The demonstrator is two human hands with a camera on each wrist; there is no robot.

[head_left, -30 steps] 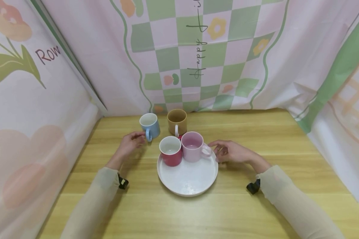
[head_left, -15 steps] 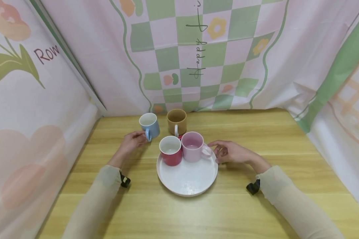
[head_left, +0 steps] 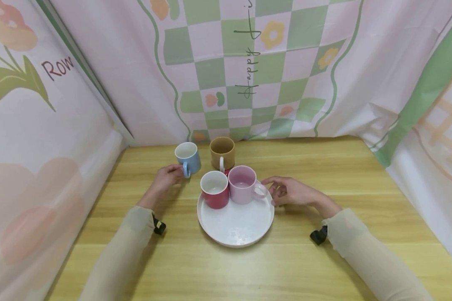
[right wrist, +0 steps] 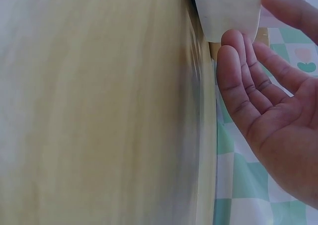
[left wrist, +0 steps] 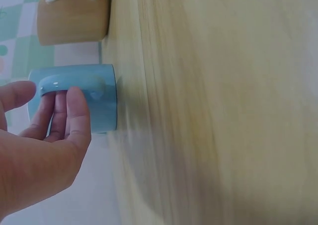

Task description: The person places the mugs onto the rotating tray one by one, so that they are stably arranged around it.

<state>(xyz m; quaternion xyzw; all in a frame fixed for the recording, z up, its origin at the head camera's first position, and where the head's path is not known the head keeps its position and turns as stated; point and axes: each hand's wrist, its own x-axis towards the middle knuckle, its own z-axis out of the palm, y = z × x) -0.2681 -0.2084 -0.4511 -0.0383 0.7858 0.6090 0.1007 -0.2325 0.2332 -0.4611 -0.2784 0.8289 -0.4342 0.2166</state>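
Observation:
My left hand (head_left: 166,179) holds the blue mug (head_left: 193,162) by its handle. In the left wrist view, some fingers (left wrist: 58,111) pass behind that handle, with a digit on either side. The mug stands upright at the back left. With loosely bent fingers, my right hand (head_left: 291,191) rests at the right rim of a round white tray (head_left: 245,228); the right wrist view puts the fingertips against the outside of its wall. On the tray's back part sit a red mug (head_left: 216,196) and a pink mug (head_left: 241,192), side by side.
A brown mug (head_left: 226,156) with a white handle stands just behind the tray, right of the blue mug. The wooden table (head_left: 324,267) ends at a printed cloth (head_left: 275,83) at the back. More cloth hangs on the left and right sides.
The left wrist has shifted slightly right and the blue mug very slightly left, its handle still in my left hand. The right hand, tray and other mugs stay in place.

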